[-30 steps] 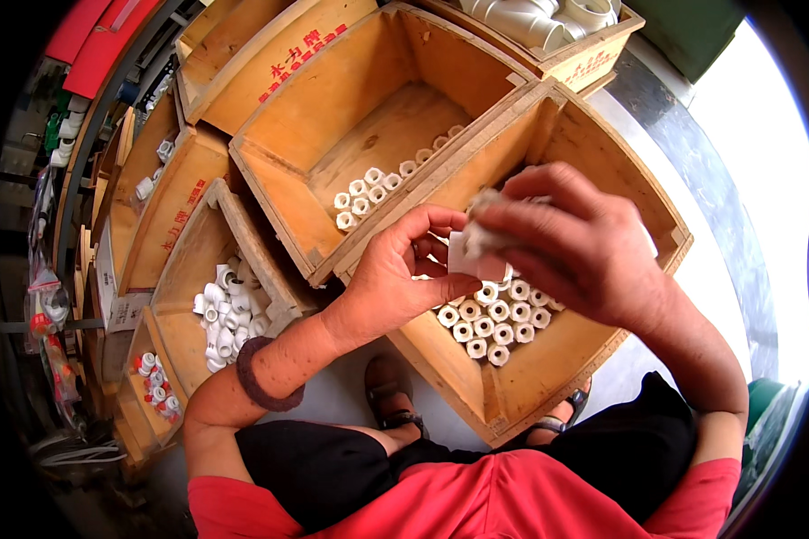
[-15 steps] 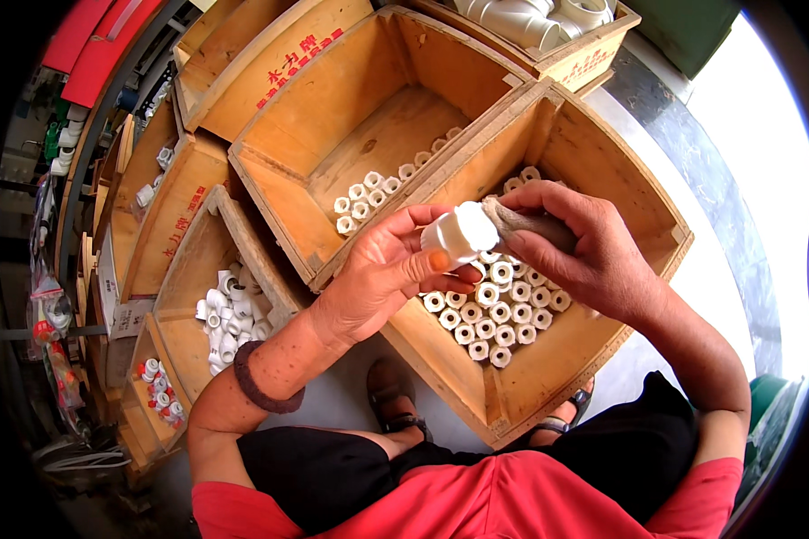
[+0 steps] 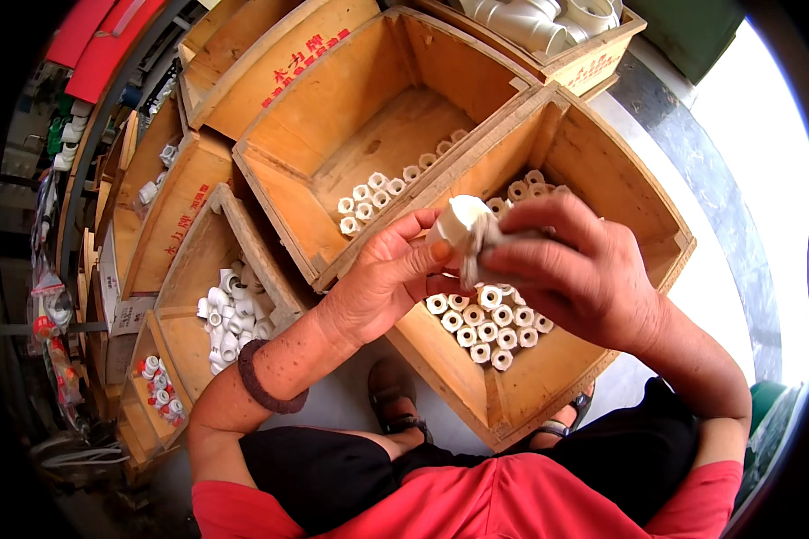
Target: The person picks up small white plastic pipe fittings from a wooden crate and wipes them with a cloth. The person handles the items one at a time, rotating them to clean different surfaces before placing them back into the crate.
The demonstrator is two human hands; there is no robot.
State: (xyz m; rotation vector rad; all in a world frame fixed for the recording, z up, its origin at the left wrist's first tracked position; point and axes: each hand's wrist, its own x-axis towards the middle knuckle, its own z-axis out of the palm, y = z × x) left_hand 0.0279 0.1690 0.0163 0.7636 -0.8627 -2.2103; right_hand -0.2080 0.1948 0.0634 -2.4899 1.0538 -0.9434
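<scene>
A white plastic pipe fitting (image 3: 458,218) is gripped between the fingers and thumb of my left hand (image 3: 388,277). My right hand (image 3: 577,268), slightly blurred, closes around a grey-brown cloth (image 3: 478,251) and presses it against the fitting's right side. Both hands are above a wooden box (image 3: 548,361), which holds many white fittings (image 3: 490,328) with hexagonal ends and dark holes, standing in close rows. My right hand hides part of those rows.
Beyond and to the left stands another wooden box (image 3: 333,108), with rows of similar fittings along its near side. A lower-left box (image 3: 189,260) holds loose white fittings; a small compartment (image 3: 139,395) holds red-and-white ones. Large white pipe pieces (image 3: 530,22) fill a box at the top.
My right hand has brought the cloth leftward and down over the fitting's side, with its fingers now curled over it. My left hand still holds the fitting, turned slightly.
</scene>
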